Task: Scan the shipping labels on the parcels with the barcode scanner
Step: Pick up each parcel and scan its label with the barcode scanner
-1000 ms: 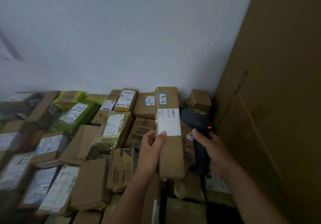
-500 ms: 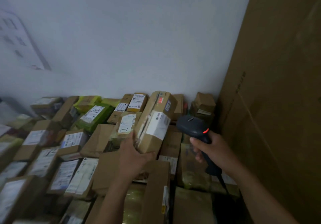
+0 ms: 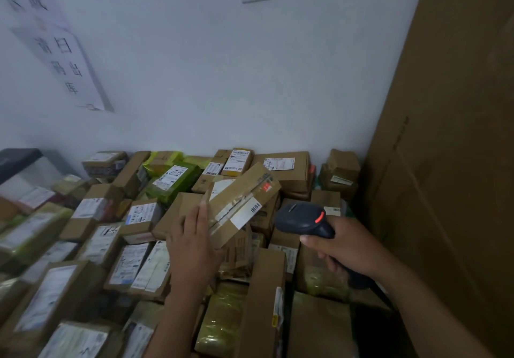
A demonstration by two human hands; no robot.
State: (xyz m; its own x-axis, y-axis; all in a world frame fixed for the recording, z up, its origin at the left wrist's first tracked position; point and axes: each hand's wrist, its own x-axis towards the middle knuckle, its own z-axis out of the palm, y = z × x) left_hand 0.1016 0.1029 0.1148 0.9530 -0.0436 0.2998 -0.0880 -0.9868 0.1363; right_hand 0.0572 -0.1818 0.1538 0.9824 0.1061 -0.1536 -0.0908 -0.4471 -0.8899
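You're mid-scan on one box, and most of the pile is prob. still waiting.
Parcels (image 3: 111, 246) are lying packed across the floor w/ labels up, and nothing's marking any as done. You're tilting the long box (image 3: 239, 199) above them, left hand (image 3: 192, 246) pinching its low end, fingers running up its side. Your right hand (image 3: 347, 249) is wrapping the scanner (image 3: 300, 220) grip, head just beside the barcode label (image 3: 247, 213).
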